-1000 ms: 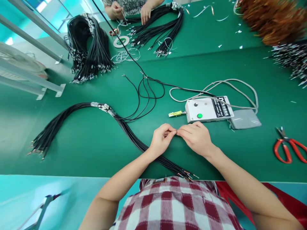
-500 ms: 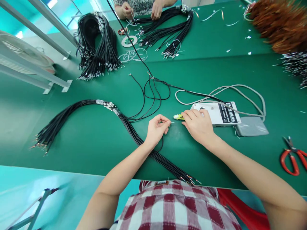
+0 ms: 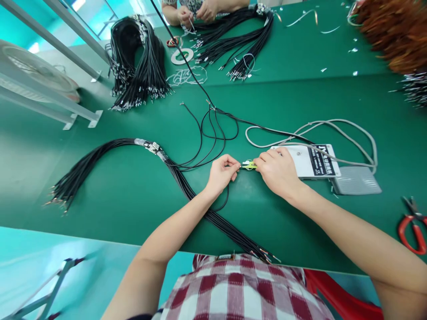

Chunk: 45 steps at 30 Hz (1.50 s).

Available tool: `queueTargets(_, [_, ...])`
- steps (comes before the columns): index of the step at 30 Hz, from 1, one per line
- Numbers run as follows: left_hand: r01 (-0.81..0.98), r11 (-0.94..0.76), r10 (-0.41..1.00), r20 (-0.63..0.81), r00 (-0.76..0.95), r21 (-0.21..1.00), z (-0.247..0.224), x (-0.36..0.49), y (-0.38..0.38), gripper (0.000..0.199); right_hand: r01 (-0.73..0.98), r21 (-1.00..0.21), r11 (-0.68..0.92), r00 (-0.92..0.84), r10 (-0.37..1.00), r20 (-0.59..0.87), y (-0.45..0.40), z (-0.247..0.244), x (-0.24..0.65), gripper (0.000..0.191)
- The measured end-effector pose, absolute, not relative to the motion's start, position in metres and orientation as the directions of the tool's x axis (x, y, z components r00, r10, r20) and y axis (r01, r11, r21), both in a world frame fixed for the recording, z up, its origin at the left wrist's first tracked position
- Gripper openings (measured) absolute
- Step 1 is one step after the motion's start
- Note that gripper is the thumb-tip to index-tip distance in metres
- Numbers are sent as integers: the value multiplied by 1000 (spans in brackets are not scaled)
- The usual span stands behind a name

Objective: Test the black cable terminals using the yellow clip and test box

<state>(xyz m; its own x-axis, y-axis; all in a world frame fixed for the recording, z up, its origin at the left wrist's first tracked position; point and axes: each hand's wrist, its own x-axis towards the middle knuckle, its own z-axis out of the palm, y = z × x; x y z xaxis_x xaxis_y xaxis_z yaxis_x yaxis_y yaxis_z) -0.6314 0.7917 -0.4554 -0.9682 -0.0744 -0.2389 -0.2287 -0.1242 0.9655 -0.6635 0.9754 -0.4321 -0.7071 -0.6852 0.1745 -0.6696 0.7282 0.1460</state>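
My left hand [image 3: 223, 174] pinches the end of a thin black cable [image 3: 228, 195], whose loop hangs down below the fingers. From the right, my right hand [image 3: 276, 171] holds a small yellow-green tool [image 3: 248, 165], its tip at my left fingertips. Behind that hand lies a white box with a black label [image 3: 305, 161]. A long bundle of black cables [image 3: 183, 180] runs under my left forearm, wrapped with clear material near its middle. Several loose black cables [image 3: 213, 133] curve above it.
A grey pedal [image 3: 356, 181] and grey cord [image 3: 362, 131] lie right of the box, with red-handled scissors [image 3: 413, 233] beyond. Another person's hands [image 3: 196, 14] work at the far edge, near cable bundles [image 3: 138, 66] and a white ring [image 3: 182, 56].
The tool's tip has moved left to meet my left fingertips. The other person's hands have come closer together. The view has shifted slightly.
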Motion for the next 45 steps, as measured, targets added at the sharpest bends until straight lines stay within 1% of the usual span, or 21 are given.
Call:
queueTargets(10, [-258, -137, -86, -271, -959, 957, -461, -636, 795, 23, -667, 117, 736, -713, -676, 186, 976, -430, -663, 18])
queueTargets(17, [-242, -157, -96, -258, -961, 958, -460, -635, 796, 27, -665, 94, 741, -722, -670, 171, 975, -428, -662, 17])
queueTargets(26, [-261, -136, -79, -273, -959, 956, -463, -636, 797, 26, -667, 79, 741, -727, -671, 146, 976, -426, -662, 17])
queueTargets(34, [-268, -123, -74, -278, -958, 956, -465, -638, 797, 26, -668, 71, 741, -727, -670, 153, 974, -423, -659, 10])
queueTargets(35, [-267, -119, -70, -277, -958, 956, -464, -639, 797, 26, -670, 55, 740, -726, -669, 163, 976, -421, -658, 12])
queueTargets(37, [-263, -111, -64, -271, -961, 958, -464, -639, 796, 26, -672, 4, 741, -724, -658, 209, 985, -417, -653, 21])
queueTargets(38, [-259, -107, -62, -267, -962, 960, -464, -639, 796, 26, -666, -27, 745, -727, -640, 249, 992, -415, -648, 26])
queueTargets(40, [-252, -104, -62, -259, -964, 962, -464, -639, 795, 26, -631, -94, 770, -744, -567, 355, 1010, -414, -635, 28])
queueTargets(43, [-249, -105, -54, -255, -965, 963, -463, -638, 794, 25, -511, -196, 837, -784, -361, 505, 1039, -422, -607, 23])
queueTargets(45, [-249, -109, -50, -256, -965, 962, -464, -638, 794, 24, -448, -234, 863, -804, -274, 528, 1050, -430, -589, 18])
